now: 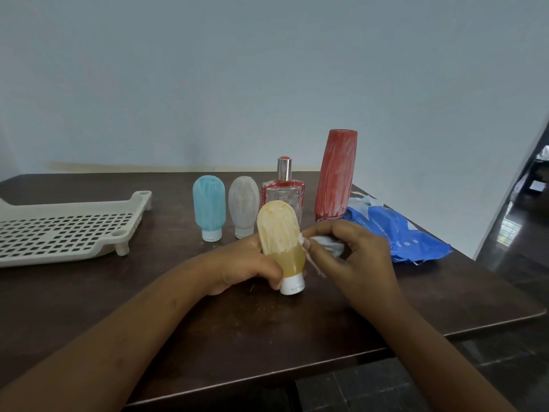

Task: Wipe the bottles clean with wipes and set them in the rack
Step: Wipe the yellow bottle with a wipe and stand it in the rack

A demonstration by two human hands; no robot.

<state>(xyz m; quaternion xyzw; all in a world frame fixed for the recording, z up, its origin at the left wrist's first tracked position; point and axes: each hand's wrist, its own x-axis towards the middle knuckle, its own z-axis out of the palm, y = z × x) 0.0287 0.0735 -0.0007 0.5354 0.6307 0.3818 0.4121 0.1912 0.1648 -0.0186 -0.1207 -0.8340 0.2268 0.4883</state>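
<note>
Yellow bottle [279, 233] in curled left hand [244, 269] (wipe [326, 244] in right hand [358, 258])

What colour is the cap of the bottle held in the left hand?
White, clearest in the head view: the cap of the yellow bottle.

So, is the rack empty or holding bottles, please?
Empty, as far as shown: the rack has a bare grid, though its left end is cropped.
</note>
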